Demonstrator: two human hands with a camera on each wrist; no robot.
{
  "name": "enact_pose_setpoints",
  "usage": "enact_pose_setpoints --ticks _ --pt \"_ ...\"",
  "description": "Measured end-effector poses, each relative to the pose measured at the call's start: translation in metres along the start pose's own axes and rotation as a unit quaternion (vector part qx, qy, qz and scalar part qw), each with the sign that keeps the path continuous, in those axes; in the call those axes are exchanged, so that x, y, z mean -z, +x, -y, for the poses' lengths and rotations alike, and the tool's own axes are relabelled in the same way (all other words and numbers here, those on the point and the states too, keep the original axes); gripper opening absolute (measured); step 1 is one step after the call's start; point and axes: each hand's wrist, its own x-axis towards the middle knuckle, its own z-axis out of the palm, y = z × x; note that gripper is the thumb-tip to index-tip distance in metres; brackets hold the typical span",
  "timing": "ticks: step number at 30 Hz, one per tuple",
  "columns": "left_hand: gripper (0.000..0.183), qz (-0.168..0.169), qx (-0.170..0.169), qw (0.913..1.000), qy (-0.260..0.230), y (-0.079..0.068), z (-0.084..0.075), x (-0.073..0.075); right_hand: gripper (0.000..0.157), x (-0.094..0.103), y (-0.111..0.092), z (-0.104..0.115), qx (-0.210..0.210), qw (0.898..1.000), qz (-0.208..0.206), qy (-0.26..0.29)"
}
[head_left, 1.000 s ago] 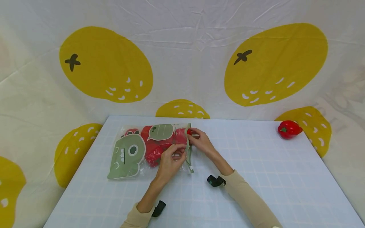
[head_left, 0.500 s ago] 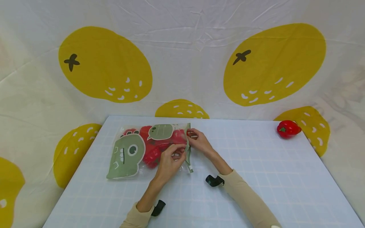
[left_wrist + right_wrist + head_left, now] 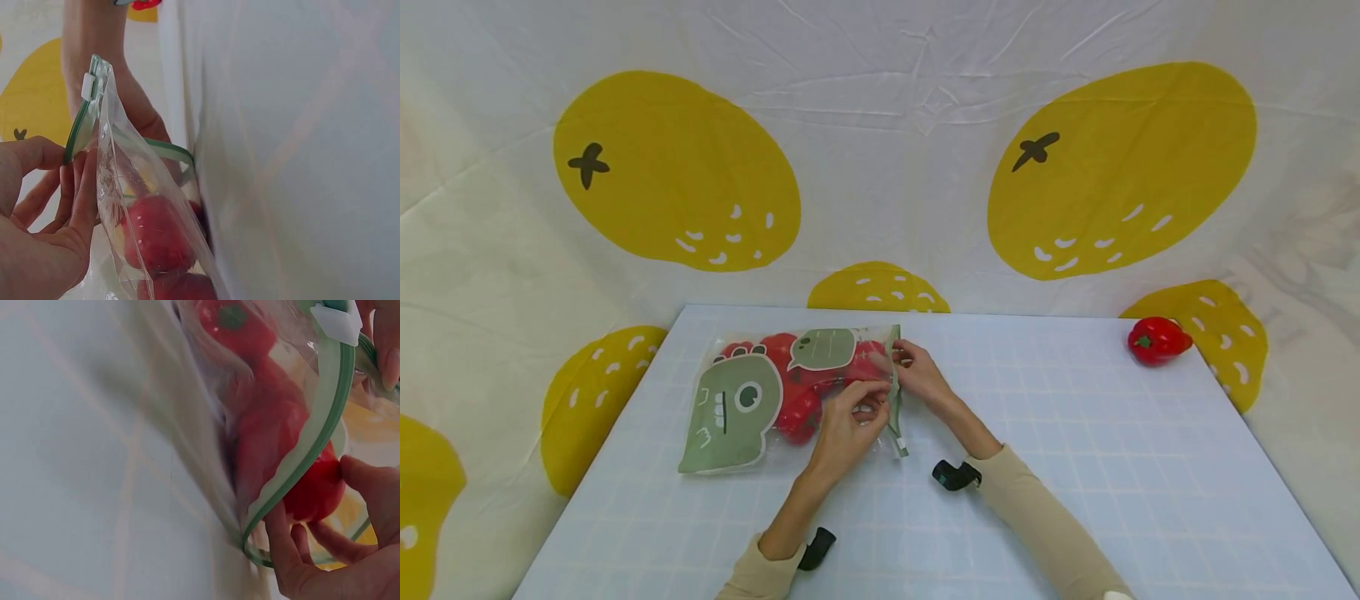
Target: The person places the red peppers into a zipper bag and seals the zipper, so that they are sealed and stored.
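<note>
— Which way does the clear zip bag [image 3: 737,446] lie from the right hand [image 3: 921,377]?

— To its left, on the table [image 3: 1075,467]. The long axis runs sideways, the mouth end facing that hand.

— Which hand is nearer the mouth?

— Both are at it: the right on its outer side, the left hand [image 3: 848,423] just beside, nearer the body. The left thumb and fingers pinch the green zip edge [image 3: 76,127].

— And the right?

— Its thumb and fingers are at a red pepper [image 3: 322,487] just inside the mouth. Plastic and fingers overlap there, so I can't tell whether they grip it or only push.

— Other peppers?

— More red ones [image 3: 799,417] lie deeper in, left of both hands. A loose pepper [image 3: 1153,346] sits well apart, to the right hand's right.

— Any writing?

— No readable brand or words. A toothy green creature [image 3: 741,408] is printed at the end farthest from the right hand; nearer it come a green speech bubble [image 3: 823,347] and a small plus sign [image 3: 862,355].
</note>
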Motion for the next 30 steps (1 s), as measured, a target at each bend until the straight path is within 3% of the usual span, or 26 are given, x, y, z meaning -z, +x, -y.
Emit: enact_pose_setpoints --ticks 18,30 --pt "0.025 0.004 -0.017 0.9999 0.001 0.0002 0.0011 0.0004 0.045 -0.0073 0.0043 -0.0008 0.004 0.997 0.016 0.077" --pt "0.027 -0.010 -0.027 0.9995 -0.014 -0.0024 0.0011 -0.0028 0.040 -0.0050 0.0037 -0.0016 0.014 0.998 0.019 0.050"
